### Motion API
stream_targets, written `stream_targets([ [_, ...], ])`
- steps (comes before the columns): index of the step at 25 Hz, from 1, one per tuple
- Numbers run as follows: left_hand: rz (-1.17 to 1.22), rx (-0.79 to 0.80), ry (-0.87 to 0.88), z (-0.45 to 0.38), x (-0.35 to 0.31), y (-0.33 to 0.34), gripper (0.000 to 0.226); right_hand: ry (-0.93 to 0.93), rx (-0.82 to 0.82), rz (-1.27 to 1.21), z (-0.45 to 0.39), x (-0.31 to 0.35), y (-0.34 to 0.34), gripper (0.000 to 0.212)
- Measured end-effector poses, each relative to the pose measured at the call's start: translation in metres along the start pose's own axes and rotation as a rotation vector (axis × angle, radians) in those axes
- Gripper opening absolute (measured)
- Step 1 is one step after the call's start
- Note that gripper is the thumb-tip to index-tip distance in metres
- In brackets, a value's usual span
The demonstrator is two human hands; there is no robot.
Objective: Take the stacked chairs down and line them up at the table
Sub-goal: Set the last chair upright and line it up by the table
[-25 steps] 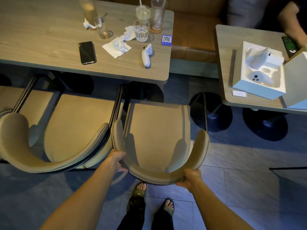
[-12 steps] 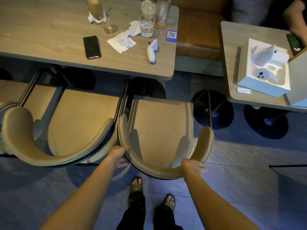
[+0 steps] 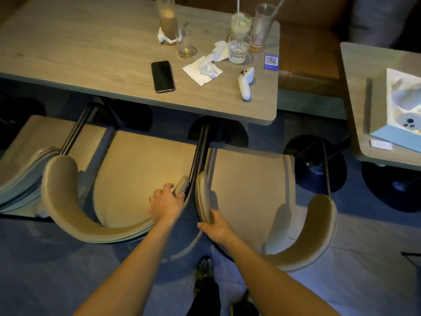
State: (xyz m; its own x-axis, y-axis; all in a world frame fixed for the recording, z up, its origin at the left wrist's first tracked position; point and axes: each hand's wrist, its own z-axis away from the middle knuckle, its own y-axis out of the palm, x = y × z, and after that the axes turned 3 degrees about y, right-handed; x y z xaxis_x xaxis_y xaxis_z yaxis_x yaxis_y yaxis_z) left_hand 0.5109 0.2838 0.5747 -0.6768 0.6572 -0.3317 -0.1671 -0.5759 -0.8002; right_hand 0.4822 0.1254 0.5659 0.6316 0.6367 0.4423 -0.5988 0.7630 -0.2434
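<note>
Three beige padded chairs with curved backrests stand side by side at the near edge of the long wooden table (image 3: 95,53). The right chair (image 3: 250,190) sits under the table's right corner, the middle chair (image 3: 141,174) touches it, and the left chair (image 3: 27,160) is partly cut off. My left hand (image 3: 166,202) rests on the right end of the middle chair's backrest, fingers curled over it. My right hand (image 3: 216,226) grips the left end of the right chair's backrest.
On the table lie a black phone (image 3: 163,76), a white controller (image 3: 245,83), crumpled napkins (image 3: 205,67) and several glasses (image 3: 238,47). A second table (image 3: 357,92) with an open white box (image 3: 401,108) stands at right. Round black table bases (image 3: 316,163) sit on the tiled floor.
My right hand left the right side of the right chair's back and now holds its left end. My left hand moved onto the middle chair's backrest. The view shifted left.
</note>
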Motion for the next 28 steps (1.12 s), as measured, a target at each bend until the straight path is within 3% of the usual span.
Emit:
stream_targets([
  [2, 0.014, 0.184, -0.011, -0.015, 0.007, 0.004, 0.061, 0.025, -0.055, 0.085, -0.009, 0.015, 0.003, 0.087],
  [4, 0.017, 0.295, -0.041, -0.028, 0.016, 0.011, 0.059, 0.033, -0.094, 0.142, -0.015, 0.027, 0.003, 0.091],
  [7, -0.006, 0.292, -0.047, -0.036, 0.020, 0.018, 0.039, 0.053, -0.121, 0.218, -0.024, 0.038, 0.010, 0.090],
  [12, -0.012, 0.283, -0.080, -0.035, 0.016, 0.016, 0.028, 0.092, -0.123, 0.282, -0.026, 0.043, 0.022, 0.086],
  [24, -0.021, 0.284, -0.019, -0.041, 0.021, 0.023, 0.030, 0.154, -0.122, 0.361, -0.020, 0.053, 0.023, 0.084],
  [28, -0.018, 0.324, -0.038, -0.045, 0.021, 0.019, 0.043, 0.159, -0.102, 0.354, -0.023, 0.051, 0.024, 0.084],
])
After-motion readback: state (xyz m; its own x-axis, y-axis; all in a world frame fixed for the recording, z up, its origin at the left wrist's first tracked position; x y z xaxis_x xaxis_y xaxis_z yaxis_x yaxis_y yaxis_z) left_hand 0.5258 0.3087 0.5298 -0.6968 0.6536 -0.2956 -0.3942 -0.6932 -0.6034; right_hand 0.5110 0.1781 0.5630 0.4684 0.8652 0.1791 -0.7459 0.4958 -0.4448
